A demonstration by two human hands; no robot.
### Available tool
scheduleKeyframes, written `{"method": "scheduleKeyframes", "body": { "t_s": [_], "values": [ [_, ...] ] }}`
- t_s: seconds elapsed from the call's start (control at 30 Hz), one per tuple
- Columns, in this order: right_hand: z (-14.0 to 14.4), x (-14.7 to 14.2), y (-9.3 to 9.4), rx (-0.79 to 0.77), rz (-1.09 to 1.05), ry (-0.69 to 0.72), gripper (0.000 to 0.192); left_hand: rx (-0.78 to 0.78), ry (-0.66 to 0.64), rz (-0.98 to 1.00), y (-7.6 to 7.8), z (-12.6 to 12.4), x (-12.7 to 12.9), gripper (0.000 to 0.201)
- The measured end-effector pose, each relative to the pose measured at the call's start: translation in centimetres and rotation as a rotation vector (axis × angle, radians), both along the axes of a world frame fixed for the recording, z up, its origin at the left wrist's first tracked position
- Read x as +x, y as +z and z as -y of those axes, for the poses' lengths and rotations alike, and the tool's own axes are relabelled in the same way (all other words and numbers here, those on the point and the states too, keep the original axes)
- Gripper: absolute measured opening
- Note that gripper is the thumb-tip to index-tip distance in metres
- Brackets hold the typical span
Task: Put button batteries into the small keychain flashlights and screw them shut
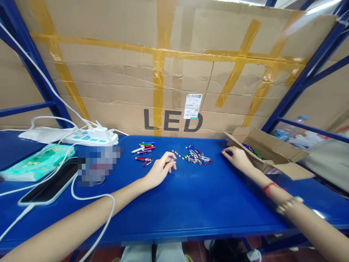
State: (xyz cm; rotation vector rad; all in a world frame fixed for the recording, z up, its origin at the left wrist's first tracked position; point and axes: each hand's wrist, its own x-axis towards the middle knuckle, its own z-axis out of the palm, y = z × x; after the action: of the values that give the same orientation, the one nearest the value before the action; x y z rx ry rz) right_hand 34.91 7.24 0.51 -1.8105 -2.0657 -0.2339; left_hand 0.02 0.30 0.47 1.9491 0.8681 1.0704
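Button cells [176,155] lie at the left hand's [160,170] loosely curled, empty grip; right hand [236,157] rests open.

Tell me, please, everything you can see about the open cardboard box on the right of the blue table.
The cardboard box is small, plain brown and lies on the blue table at its right end, before the big taped carton. Its flaps are folded open and spread outward, one flat towards the viewer. Inside, some coloured items show, too hidden to name. The right hand rests on the table just left of it, by its near flap.
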Motion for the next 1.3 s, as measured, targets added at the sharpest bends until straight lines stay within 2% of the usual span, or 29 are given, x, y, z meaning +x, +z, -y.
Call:
{"method": "scheduleKeyframes", "body": {
  "t_s": [0.1,0.2,0.47,0.67,0.73,0.83,1.03,1.1,1.2,1.3],
  "values": [
    [-2.2,0.9,-0.2,0.017,0.003,-0.161,0.029,0.007,-0.003,0.0,-0.1,0.0,-0.1,0.021],
    [-3.1,2.1,0.0,0.004,-0.002,-0.195,0.028,-0.006,-0.01,0.006,-0.1,0.0,-0.1,0.02],
    [-1.6,3.1,-0.8,-0.034,-0.078,-0.126,0.022,0.003,-0.023,0.008,-0.3,0.1,-0.1,0.016],
    [-0.5,6.0,-1.0,-0.008,-0.118,-0.073,0.018,0.004,-0.037,0.013,-0.6,0.1,-0.2,0.016],
    [-0.2,6.1,-0.7,-0.027,-0.17,-0.02,0.016,0.009,-0.041,0.015,-0.6,0.2,-0.2,0.016],
    [0.5,2.8,0.3,0.031,-0.26,0.139,0.019,-0.008,-0.047,0.025,-0.4,0.3,-0.2,0.018],
    [2.2,-11.4,3.0,0.02,-0.393,0.546,0.032,-0.026,0.041,-0.009,0.0,0.3,0.0,0.022],
    [2.6,-14.8,3.5,0.03,-0.421,0.666,0.034,-0.022,0.07,-0.004,0.1,0.3,0.0,0.021],
    [3.3,-16.8,3.5,0.04,-0.464,0.833,0.035,-0.003,0.08,-0.022,0.0,0.3,-0.1,0.02],
    [4.2,-16.7,2.7,-0.022,-0.537,0.903,0.03,0.021,0.049,-0.079,-0.1,0.3,-0.3,0.023]
  ]
}}
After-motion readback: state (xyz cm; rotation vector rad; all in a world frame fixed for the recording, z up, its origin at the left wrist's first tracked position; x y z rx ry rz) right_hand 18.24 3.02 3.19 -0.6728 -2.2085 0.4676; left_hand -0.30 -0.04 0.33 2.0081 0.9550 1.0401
